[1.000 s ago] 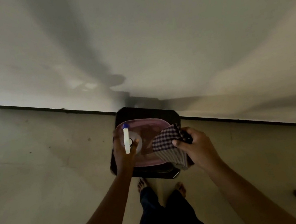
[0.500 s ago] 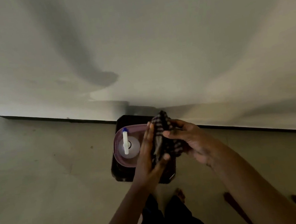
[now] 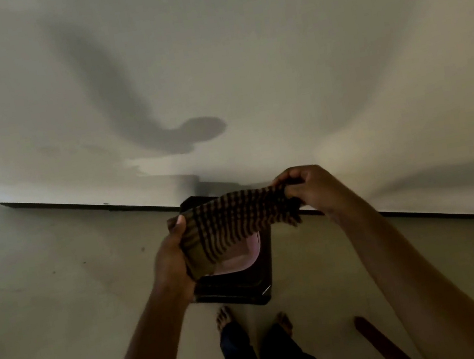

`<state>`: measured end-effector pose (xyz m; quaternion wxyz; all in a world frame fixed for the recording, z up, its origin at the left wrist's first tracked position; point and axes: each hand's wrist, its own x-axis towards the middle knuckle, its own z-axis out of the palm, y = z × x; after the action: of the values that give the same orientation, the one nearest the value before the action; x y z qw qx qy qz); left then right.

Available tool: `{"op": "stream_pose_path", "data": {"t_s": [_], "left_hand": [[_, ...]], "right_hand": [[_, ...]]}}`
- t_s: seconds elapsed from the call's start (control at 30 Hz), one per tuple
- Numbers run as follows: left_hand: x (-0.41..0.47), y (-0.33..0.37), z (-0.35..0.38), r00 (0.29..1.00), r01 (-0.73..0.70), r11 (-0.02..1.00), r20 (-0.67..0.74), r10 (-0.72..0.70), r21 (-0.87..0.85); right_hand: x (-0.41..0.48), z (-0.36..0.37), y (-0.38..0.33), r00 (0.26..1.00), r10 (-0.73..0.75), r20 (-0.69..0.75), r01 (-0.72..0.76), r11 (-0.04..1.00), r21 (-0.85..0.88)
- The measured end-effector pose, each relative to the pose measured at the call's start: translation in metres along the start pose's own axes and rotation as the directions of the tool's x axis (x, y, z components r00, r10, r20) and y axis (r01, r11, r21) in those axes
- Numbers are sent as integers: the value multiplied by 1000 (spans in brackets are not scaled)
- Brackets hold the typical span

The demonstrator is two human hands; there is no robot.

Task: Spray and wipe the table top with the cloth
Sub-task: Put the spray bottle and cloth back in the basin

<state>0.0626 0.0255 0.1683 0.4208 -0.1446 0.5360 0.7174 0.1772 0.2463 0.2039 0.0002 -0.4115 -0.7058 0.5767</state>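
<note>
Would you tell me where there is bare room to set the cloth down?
The floor left of the table, up to the baseboard, is bare, as is that to its right. The table itself is crowded: the pink tray leaves only the near edge.

Cloth (image 3: pixel 236 219) blurred (checks smeared), hides most of pink tray (image 3: pixel 242 258).

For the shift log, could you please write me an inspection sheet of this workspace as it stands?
Surface: small dark table with a pink tray on it.
Job's things: checked cloth stretched between both hands above the table; spray bottle not in sight.
Clutter: dark brown strip lying on the floor.
Hands: left hand grips one end of the cloth, right hand pinches the other.
Cables: nothing seen.
Surroundings: pale wall, dark skirting, dim light.
</note>
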Motion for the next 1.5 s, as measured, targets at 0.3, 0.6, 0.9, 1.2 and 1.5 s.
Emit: {"op": "stream_pose_path", "data": {"t_s": [0.3, 0.6, 0.9, 1.2, 1.5], "left_hand": [[-1, 43, -11, 961, 15, 991, 273, -51, 132], [22, -7, 9, 992, 119, 993, -33, -119, -5], [5, -50, 7, 989, 124, 962, 104, -102, -243], [4, -68, -6, 994, 108, 938, 45, -99, -329], [34, -99, -33, 980, 178, 974, -62, -188, -140]], "right_hand": [[29, 2, 13, 974, -175, -144, 200, 962, 184], [18, 61, 6, 883, -350, -312, 250, 914, -318], [-45, 142, 23, 871, -490, -31, 452, 824, -341], [-46, 91, 44, 984, 116, -132, -64, 935, 348], [-24, 120, 102, 885, 433, 170, -442, 670, 597]]}}
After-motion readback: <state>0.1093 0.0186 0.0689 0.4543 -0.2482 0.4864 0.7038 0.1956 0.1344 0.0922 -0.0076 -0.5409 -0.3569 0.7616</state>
